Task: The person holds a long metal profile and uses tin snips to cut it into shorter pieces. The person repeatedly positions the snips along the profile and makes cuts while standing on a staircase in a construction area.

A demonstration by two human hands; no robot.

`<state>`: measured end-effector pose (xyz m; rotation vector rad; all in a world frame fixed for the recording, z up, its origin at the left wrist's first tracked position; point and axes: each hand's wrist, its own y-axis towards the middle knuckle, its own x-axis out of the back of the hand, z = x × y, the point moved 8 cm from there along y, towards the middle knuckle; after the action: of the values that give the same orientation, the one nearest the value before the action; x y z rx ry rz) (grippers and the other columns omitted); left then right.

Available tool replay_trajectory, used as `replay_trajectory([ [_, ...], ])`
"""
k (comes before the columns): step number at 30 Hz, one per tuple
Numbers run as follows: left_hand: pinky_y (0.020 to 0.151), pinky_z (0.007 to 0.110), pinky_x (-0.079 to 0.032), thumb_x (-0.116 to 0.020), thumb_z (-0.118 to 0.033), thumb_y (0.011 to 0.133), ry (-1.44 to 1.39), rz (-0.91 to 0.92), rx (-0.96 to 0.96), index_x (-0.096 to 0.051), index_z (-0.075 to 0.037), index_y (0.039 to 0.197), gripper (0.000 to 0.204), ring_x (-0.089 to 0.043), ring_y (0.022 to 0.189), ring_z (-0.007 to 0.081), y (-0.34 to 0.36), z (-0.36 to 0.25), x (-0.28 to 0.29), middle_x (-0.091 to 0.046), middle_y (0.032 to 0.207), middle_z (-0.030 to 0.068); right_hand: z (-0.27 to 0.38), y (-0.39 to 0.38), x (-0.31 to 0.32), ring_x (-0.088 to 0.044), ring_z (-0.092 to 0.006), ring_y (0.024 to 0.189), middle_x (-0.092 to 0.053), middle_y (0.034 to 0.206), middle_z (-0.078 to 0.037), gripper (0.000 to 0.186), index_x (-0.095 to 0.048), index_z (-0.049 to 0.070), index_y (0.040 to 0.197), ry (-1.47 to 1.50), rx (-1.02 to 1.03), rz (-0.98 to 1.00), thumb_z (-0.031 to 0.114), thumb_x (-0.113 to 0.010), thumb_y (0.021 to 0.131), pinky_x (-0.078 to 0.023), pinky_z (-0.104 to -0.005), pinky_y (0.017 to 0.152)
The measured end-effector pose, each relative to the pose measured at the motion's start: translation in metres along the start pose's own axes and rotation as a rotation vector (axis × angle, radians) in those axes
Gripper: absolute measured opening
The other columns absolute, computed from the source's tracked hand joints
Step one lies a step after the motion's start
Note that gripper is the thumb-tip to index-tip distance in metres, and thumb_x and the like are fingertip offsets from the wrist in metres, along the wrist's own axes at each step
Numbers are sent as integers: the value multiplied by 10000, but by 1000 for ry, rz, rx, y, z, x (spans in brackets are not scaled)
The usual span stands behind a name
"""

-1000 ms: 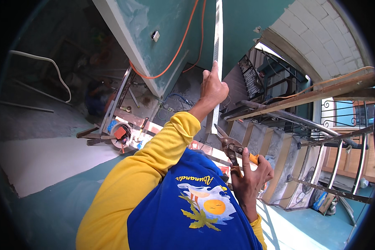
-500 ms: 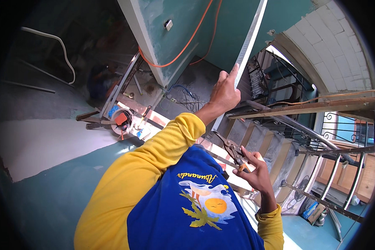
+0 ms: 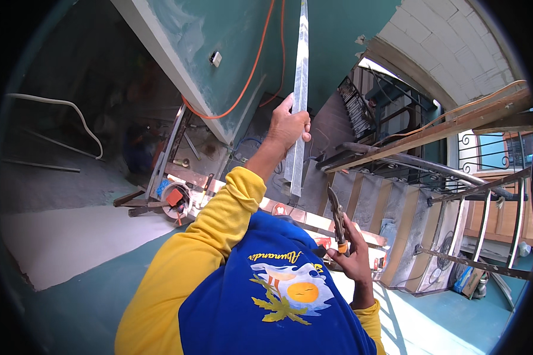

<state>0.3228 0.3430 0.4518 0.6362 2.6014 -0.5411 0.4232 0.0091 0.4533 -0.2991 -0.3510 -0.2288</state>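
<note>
- Strip (image 3: 301,77) of pale metal, long and narrow, runs from the top edge at 12 o'clock down to a lower end just above the centre, slightly tilted.
- Left hand (image 3: 288,127), just past 12 o'clock from the centre, is closed round the strip near its lower end, thumb on one side and curled fingers showing on the other.
- Right hand (image 3: 352,254), between 4 and 5 o'clock, is closed on the orange-handled snips (image 3: 337,218), fingers bent round the grips.
- The snips point to about 12 o'clock, seen nearly edge-on, so how far their blades stand apart cannot be told; their tip is near the strip's lower end, not touching it.
- A blue shirt (image 3: 278,266) with yellow sleeves (image 3: 186,269) fills 6 to 7 o'clock.
- An orange cord (image 3: 259,56) loops down at 12 o'clock, with a white outlet (image 3: 215,58) on the green wall (image 3: 183,44) at 11.
- A bucket (image 3: 167,195) with a red item inside stands between 8 and 9 o'clock.
- Stairs (image 3: 373,204) descend between 3 and 4 o'clock, below a wooden beam (image 3: 450,123) at 2 to 3.
- White blocks (image 3: 450,44) make up the wall at 2 o'clock.
</note>
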Motion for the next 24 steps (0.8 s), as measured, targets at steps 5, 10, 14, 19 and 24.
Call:
replay_trajectory([
  [5, 506, 259, -452, -501, 65, 910, -110, 43, 100, -456, -12, 1485, 582, -545, 711, 139, 15, 3, 15, -512, 964, 113, 15, -1, -14, -571, -317, 1317, -631, 1384, -198, 926, -401, 46, 1626, 88, 91, 178, 343, -831, 862, -403, -460, 1148],
  [10, 514, 253, -454, -485, 73, 937, -219, 170, 185, -415, -4, 1523, 595, -556, 765, 155, 25, 5, 20, -506, 1040, 143, 22, 11, -31, -630, -300, 1244, -663, 1343, -175, 871, -421, 47, 1617, 180, -7, 456, 357, -799, 896, -452, -442, 1109],
  [14, 507, 220, -467, -487, 69, 938, -238, 259, 219, -388, -19, 1560, 635, -559, 782, 141, 14, 6, 23, -511, 1054, 135, 39, 35, -42, -608, -301, 1316, -658, 1392, -192, 814, -456, 41, 1597, 105, -6, 626, 335, -774, 908, -432, -424, 1142],
  [19, 516, 192, -490, -482, 50, 945, -261, 339, 220, -400, -43, 1569, 636, -552, 787, 128, 5, 4, 17, -505, 1046, 117, 43, 45, -51, -567, -326, 1387, -608, 1485, -214, 790, -476, 23, 1577, -17, -33, 716, 351, -747, 912, -397, -413, 1173],
  [24, 473, 236, -455, -517, 83, 916, -306, 345, 192, -424, -13, 1504, 603, -549, 745, 150, -2, -3, 16, -513, 1009, 133, 52, 53, -59, -565, -324, 1387, -606, 1486, -215, 783, -476, 26, 1579, 7, -15, 791, 355, -741, 920, -395, -416, 1174],
])
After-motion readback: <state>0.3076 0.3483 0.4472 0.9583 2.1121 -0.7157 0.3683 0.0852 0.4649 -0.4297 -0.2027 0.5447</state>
